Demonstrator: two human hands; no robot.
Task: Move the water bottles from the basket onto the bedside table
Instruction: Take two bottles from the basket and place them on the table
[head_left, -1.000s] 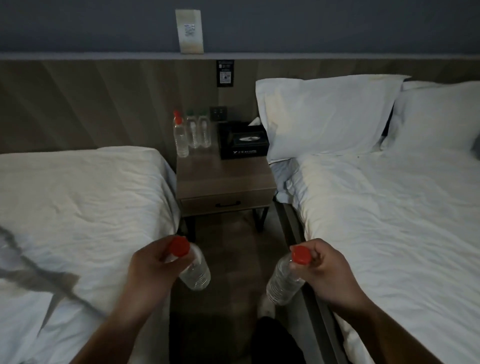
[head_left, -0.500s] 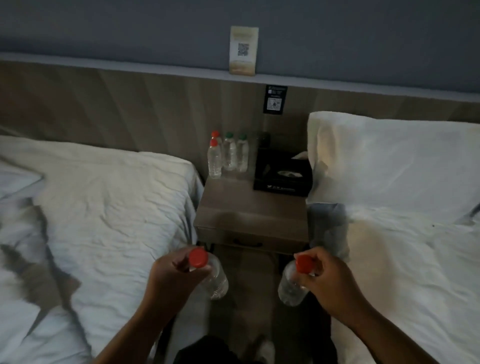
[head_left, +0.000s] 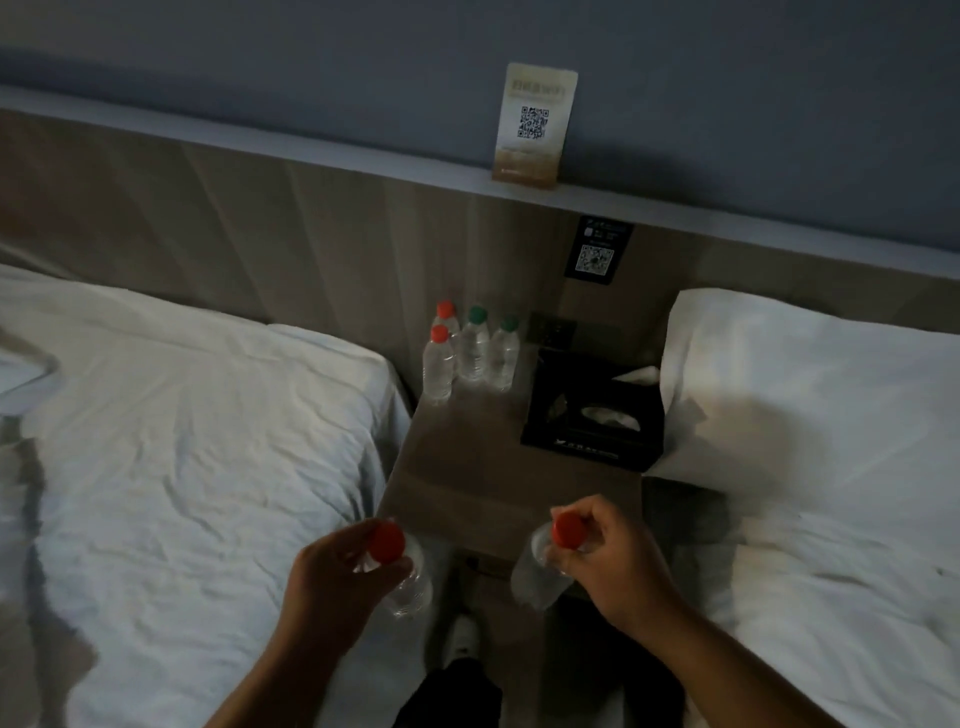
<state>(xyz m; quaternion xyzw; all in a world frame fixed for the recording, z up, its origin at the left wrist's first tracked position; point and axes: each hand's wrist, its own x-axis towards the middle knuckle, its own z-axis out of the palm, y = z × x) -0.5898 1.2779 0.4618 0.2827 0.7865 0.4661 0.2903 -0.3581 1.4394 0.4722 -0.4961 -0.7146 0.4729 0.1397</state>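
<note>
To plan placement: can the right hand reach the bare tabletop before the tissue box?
Probably yes: the right hand, gripping a bottle, is at the bedside table's front edge; nothing stands between.

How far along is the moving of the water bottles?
Done: four water bottles, two red-capped and two green-capped, stand at the back left of the bedside table. In hand: the left hand grips one red-capped bottle and the right hand another red-capped bottle. Left: set both down. The basket is not in view, so more may remain.
</note>
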